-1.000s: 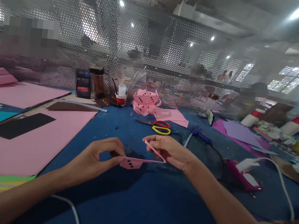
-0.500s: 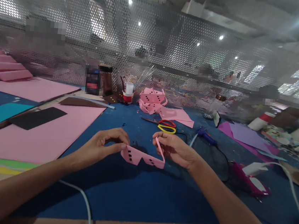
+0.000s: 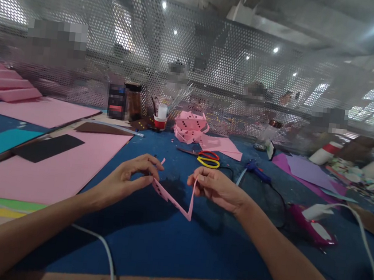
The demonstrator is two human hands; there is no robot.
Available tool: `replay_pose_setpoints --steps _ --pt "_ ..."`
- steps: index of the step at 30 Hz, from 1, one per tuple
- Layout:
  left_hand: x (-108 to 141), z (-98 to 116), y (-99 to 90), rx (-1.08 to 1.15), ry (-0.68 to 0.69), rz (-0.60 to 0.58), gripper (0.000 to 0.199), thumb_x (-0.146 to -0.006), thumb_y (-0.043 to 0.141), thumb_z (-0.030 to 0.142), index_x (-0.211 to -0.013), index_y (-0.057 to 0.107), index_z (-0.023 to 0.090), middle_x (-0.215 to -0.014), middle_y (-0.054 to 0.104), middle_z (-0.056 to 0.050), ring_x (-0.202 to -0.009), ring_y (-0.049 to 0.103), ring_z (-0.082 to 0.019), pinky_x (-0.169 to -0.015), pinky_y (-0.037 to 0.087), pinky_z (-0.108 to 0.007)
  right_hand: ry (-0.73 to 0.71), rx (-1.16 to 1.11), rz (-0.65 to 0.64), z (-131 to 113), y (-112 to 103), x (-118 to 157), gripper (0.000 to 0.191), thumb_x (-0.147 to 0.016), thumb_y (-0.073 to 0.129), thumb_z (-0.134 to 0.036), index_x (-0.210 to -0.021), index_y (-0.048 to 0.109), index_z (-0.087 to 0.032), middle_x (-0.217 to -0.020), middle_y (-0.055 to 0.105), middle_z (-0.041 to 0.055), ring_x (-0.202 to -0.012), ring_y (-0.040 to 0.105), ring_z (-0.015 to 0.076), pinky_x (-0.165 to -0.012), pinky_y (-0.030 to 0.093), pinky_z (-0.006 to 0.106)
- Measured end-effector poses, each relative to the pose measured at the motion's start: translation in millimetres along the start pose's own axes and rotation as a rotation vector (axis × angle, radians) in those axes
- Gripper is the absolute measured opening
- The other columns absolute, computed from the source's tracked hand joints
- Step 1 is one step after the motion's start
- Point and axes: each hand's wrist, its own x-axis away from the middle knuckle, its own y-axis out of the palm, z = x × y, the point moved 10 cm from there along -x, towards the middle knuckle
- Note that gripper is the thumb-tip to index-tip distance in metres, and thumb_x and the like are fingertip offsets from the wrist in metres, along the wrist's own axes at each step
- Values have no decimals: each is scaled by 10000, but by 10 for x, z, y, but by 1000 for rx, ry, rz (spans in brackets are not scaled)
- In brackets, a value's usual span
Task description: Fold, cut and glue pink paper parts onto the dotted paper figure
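Note:
Pink paper glasses (image 3: 174, 202) with small black squares hang between my hands, tilted so the front shows nearly edge-on. My left hand (image 3: 138, 173) pinches their left corner; a bit of the pink strip pokes out above its fingers. The thin right side arm is held between the thumb and fingers of my right hand (image 3: 213, 187). Beyond my hands lie scissors (image 3: 209, 159) with red and yellow handles. Behind them stands a pile of similar pink paper glasses (image 3: 190, 125) with dark squares, beside pink paper pieces (image 3: 223, 146).
A blue glue gun (image 3: 259, 170) lies right of my hand, its cord running near a magenta power strip (image 3: 314, 229). Pink sheets (image 3: 105, 153) and a black sheet (image 3: 51, 147) cover the left. A red-and-white cup (image 3: 160, 121) stands by the perforated screen (image 3: 209, 53).
The paper glasses have tipped from facing me to nearly edge-on, their right corner swinging lower and leftward. Both hands keep their grip in almost the same place.

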Motion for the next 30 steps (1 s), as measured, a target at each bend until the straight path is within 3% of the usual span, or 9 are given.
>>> replay_pose_setpoints --steps 5,13,30 --pt "17 33 4 -58 24 6 175 -962 580 291 -877 712 216 -1178 645 -53 -1103 618 -215 -983 466 -316 -29 -6 -36 -33 57 15 291 -851 836 -379 -901 640 -170 -943 732 33 -674 638 69 -657 508 188" --pt "8 23 26 -123 60 4 183 -955 558 285 -882 709 212 -1173 656 -64 -1074 634 -211 -942 513 -299 -54 -72 38 -9 -27 -41 337 -782 895 -327 -965 654 -179 -809 695 -12 -623 620 63 -619 510 166" --pt "8 -71 -54 -280 54 106 214 -962 521 302 -889 712 241 -1229 660 -51 -1131 649 -227 -990 490 -331 -133 -69 165 6 -201 -88 340 -794 878 -301 -1000 634 -184 -841 724 -2 -651 658 65 -646 541 157"
